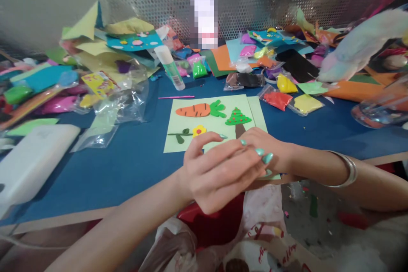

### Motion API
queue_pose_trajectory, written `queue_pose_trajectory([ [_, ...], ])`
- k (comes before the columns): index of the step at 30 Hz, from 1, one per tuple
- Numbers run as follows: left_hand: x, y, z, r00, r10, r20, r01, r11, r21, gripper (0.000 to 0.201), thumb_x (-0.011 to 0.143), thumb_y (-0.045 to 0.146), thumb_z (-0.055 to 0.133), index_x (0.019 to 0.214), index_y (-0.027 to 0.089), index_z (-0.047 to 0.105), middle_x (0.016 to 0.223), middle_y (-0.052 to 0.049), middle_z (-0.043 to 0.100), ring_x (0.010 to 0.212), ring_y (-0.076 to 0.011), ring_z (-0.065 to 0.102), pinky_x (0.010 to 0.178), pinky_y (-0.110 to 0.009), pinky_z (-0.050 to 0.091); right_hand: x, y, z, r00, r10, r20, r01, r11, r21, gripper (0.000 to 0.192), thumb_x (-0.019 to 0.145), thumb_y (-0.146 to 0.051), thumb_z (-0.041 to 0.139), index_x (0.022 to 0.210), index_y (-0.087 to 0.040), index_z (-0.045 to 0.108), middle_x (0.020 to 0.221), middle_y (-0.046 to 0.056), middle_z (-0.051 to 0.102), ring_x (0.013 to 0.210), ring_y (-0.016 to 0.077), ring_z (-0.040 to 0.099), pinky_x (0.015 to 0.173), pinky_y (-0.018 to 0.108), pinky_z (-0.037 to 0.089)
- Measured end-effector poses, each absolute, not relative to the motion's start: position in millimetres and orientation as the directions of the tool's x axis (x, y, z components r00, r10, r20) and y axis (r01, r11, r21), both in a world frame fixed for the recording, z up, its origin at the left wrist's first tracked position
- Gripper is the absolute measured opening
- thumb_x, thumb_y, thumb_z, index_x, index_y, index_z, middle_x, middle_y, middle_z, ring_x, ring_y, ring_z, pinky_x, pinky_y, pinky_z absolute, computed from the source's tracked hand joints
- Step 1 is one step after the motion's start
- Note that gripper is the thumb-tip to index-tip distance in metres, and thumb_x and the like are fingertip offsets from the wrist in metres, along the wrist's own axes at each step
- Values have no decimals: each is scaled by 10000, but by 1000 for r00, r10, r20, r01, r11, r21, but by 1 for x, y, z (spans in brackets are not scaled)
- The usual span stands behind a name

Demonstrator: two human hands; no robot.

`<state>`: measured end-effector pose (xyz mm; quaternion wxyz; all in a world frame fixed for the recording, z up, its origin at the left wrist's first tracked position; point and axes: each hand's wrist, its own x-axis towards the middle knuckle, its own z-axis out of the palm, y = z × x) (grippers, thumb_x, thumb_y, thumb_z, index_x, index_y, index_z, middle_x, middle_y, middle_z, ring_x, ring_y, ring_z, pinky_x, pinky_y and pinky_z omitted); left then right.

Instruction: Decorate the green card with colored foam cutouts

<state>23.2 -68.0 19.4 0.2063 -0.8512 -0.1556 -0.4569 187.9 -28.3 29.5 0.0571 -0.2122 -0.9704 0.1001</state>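
Two hands met at the near edge of the blue table (127, 157), at 6 o'clock of the pale green card (204, 121). The left hand (219, 174) lay over the right hand (264, 148), its fingers loosely spread and slightly curled, painted nails showing, gripping nothing. The right hand sat beneath it, resting on the card's near edge; whether it pinched anything could not be told. A silver bangle (349, 170) circled the right wrist.

On the card: an orange clay carrot (194, 110) at 11 o'clock, a green clay tree (238, 118) at 2 o'clock, a yellow flower (199, 130) just above the left fingertips, and a green sprig (180, 135) at 9 o'clock.

A glue stick (170, 68) lay at 11 o'clock beyond the card. Clay packets (287, 97) lay at 2 o'clock. A white box (32, 157) stood at 9 o'clock.
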Motion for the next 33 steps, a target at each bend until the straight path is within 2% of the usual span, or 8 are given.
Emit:
queue_pose_trajectory([
  [2,25,-68,19,550,15,835,451,-847,-282,64,772,162,617,759,215,651,946,14,640,884,-145,592,730,-336,454,188,-27,29,-909,417,25,394,876,-279,262,649,-213,573,477,-163,382,450,-35,393,447,70,239,452,258,194],
  [4,25,-67,17,578,2,816,469,-820,-330,158,822,149,549,715,233,630,914,38,655,853,-108,607,731,-292,459,188,-25,28,-914,406,16,379,865,-329,265,652,-181,557,477,-163,360,443,-39,369,448,69,227,445,254,197],
  [8,25,-66,14,648,13,761,506,-754,-418,89,834,276,580,843,245,663,956,40,664,862,-108,615,754,-285,476,188,-24,26,-881,472,10,439,827,-350,251,620,-162,557,471,-165,355,431,-40,327,457,71,235,442,240,211],
  [11,24,-66,12,655,12,756,538,-709,-456,172,845,365,553,916,246,656,968,33,669,877,-132,629,780,-299,472,187,-26,28,-861,509,7,468,797,-382,259,611,-202,585,474,-166,368,436,-39,328,461,71,241,447,240,224],
  [20,21,-65,13,666,46,745,525,-739,-423,234,857,390,536,949,214,660,925,-2,693,838,-161,652,821,-337,449,189,-23,16,-873,485,52,444,834,-327,256,661,-277,568,488,-167,415,421,-24,352,446,79,250,449,258,225],
  [26,19,-67,6,670,173,722,528,-795,-299,270,883,423,501,1048,231,595,909,9,667,863,-149,654,794,-293,456,190,-23,18,-861,504,67,445,811,-381,226,644,-268,592,494,-174,453,422,-28,355,440,82,232,436,257,218],
  [31,20,-64,8,687,90,721,557,-703,-443,304,872,446,503,1052,232,622,946,0,656,892,-156,624,883,-338,404,189,-19,18,-868,497,9,451,795,-406,257,658,-293,576,490,-159,436,454,-18,365,455,79,246,457,261,202],
  [33,21,-64,10,677,104,728,565,-707,-425,312,878,420,490,1085,231,627,954,-28,640,907,-173,607,884,-363,393,190,-18,15,-874,483,53,428,816,-388,238,699,-288,544,519,-155,463,488,-12,392,468,79,258,473,260,196],
])
